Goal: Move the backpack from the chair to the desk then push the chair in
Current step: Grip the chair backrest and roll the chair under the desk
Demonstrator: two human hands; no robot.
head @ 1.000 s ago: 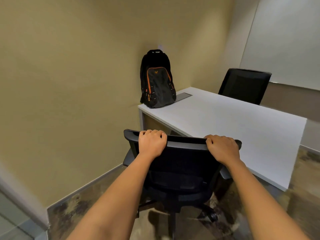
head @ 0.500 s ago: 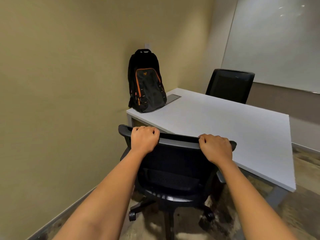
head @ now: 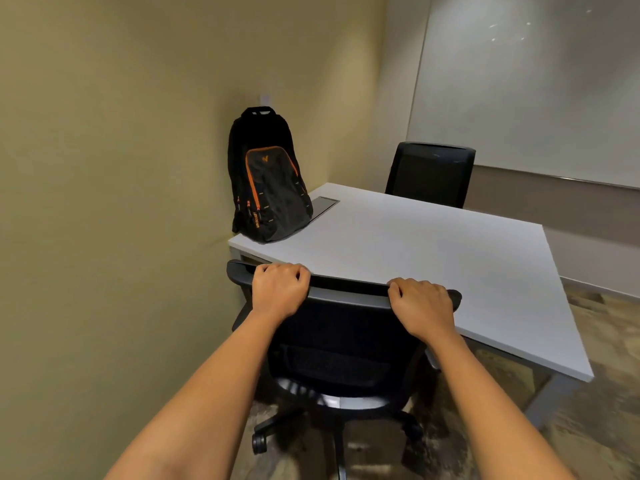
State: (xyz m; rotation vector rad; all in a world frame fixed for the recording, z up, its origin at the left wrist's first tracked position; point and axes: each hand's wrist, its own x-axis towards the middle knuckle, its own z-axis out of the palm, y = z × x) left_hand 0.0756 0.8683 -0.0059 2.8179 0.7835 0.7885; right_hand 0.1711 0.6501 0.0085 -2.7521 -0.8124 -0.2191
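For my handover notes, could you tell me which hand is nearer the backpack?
Left. The left hand grips the chair top below the backpack; the right hand grips farther right.

Beige walls, whiteboard, second black chair, mottled floor.

There are two black office chairs: one drawn up at the near edge of the white surface, the other at its far edge. One backpack, black with orange trim, stands at the far left corner of that single surface, just beside one grey inset panel. Two bare hands show, the left hand and the right hand, and one whiteboard hangs on the wall.
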